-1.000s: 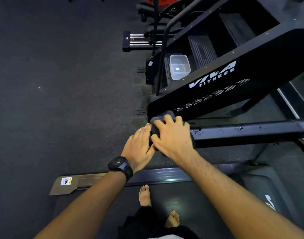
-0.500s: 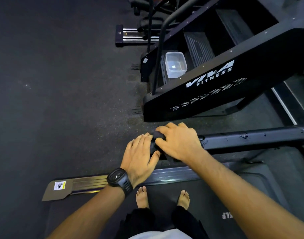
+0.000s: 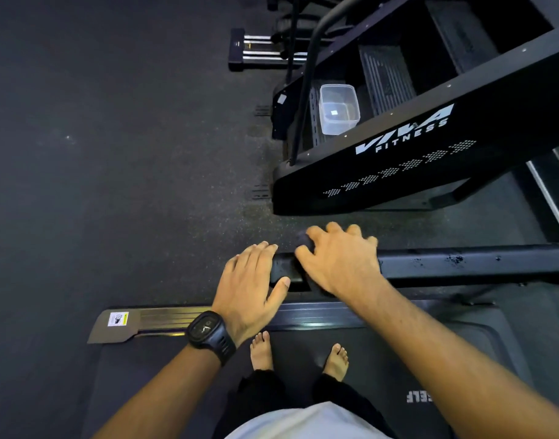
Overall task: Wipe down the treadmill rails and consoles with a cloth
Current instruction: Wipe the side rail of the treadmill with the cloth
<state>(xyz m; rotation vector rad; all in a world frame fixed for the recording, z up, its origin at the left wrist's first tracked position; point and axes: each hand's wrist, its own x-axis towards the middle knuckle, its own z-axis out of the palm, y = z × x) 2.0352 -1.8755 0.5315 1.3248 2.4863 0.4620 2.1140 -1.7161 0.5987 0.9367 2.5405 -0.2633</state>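
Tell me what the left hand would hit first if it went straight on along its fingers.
The left hand points past the end of the treadmill rail, over open floor, toward the low end of the stair climber's side panel. Probably that panel first; depth is unclear.

Tub point(image 3: 338, 110) on stepper point(image 3: 398, 175), beyond treadmill rail point(image 3: 462, 263).

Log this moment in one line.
wiping; right hand holds dark cloth on black treadmill rail; left hand rests flat on rail end

Dark cloth point(image 3: 303, 240) bunched on rail end; black rail point(image 3: 462, 264) horiz., specks on top.
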